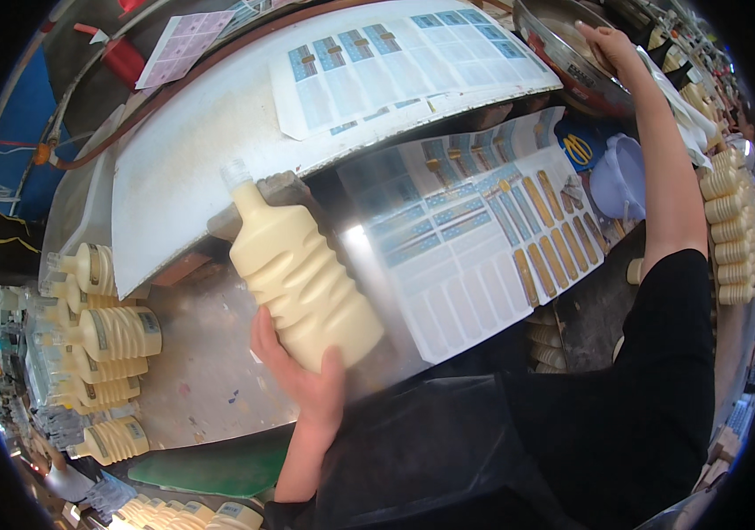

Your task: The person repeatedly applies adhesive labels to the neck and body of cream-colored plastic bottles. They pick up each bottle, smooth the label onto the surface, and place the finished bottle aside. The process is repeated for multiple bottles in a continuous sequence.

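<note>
Left hand [311,384] clamps the cream bottle [302,274] at its base — loosen, and it could roll! Up-right of the bottle, right hand [611,51] meets the metal pan [572,72] — grip unclear.

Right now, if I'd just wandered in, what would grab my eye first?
Probably the big cream bottle with its wavy body, slanting near the middle of the view, its base end held in the left hand. Next might be the printed sheet with gold strips to its right, then the right hand up at the round metal pan in the upper right.
</note>
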The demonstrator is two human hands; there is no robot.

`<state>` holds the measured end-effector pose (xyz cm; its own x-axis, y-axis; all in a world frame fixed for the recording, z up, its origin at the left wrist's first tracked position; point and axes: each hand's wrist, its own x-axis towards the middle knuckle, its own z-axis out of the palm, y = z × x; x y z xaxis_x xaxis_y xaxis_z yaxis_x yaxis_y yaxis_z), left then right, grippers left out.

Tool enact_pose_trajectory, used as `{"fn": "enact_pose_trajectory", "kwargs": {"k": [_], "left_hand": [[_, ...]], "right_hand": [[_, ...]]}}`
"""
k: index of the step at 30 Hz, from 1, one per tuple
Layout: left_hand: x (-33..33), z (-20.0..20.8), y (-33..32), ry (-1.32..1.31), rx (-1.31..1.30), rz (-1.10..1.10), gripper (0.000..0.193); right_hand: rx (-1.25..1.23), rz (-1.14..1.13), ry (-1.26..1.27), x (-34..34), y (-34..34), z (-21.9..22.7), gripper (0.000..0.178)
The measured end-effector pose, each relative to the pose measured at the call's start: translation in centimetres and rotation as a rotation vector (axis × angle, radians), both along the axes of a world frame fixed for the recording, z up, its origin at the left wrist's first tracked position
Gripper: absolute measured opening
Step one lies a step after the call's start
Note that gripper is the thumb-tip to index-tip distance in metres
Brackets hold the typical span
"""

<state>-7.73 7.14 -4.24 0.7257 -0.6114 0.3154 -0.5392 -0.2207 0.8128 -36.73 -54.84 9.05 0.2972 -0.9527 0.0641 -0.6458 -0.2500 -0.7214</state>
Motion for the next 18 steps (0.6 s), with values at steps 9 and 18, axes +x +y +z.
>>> {"fn": "enact_pose_trajectory", "kwargs": {"k": [9, 18], "left_hand": [[0.0, 0.1, -0.1, 0.005, -0.005, -0.02, 0.089], [0.2, -0.1, -0.4, -0.029, -0.041, -0.045, 0.09]], "right_hand": [[-0.061, 0.392, 0.097, 3.9, 17.6, 0.9, 0.02], [0.231, 0.404, 0.187, 2.1, 28.7, -7.5, 0.019]]}}
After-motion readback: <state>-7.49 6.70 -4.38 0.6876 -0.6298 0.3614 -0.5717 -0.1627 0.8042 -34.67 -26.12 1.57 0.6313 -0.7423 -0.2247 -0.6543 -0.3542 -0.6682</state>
